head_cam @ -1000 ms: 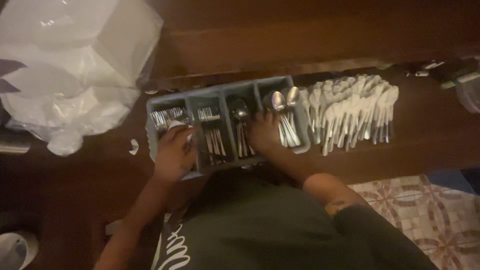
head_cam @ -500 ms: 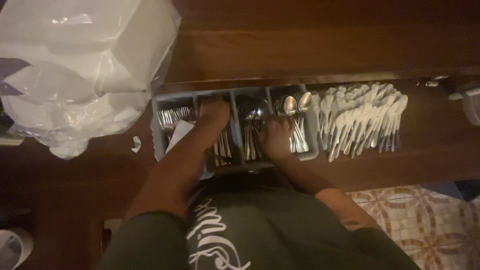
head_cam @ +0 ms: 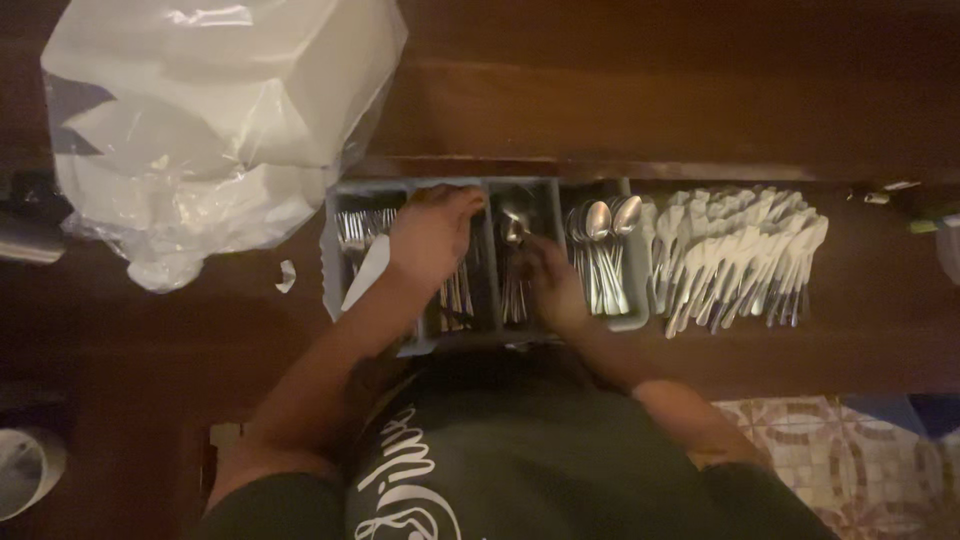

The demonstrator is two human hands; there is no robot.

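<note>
A grey cutlery tray [head_cam: 330, 270] with several compartments lies on a dark wooden counter in front of me. My left hand [head_cam: 432, 238] reaches palm down into the second compartment from the left and rests on the cutlery [head_cam: 455, 300] there. My right hand [head_cam: 553, 285] lies over the third compartment, next to the spoons [head_cam: 600, 250] in the rightmost one; whether it grips any piece is hidden. Forks [head_cam: 352, 228] fill the leftmost compartment.
A fanned row of spoons [head_cam: 735, 255] lies on the counter right of the tray. A big white plastic bag [head_cam: 215, 120] sits at the upper left. A white scrap [head_cam: 286, 276] lies left of the tray. Patterned floor [head_cam: 830, 460] shows lower right.
My left hand has moved from the tray's left compartment to the second one and reached further back. My right hand stays over the middle of the tray.
</note>
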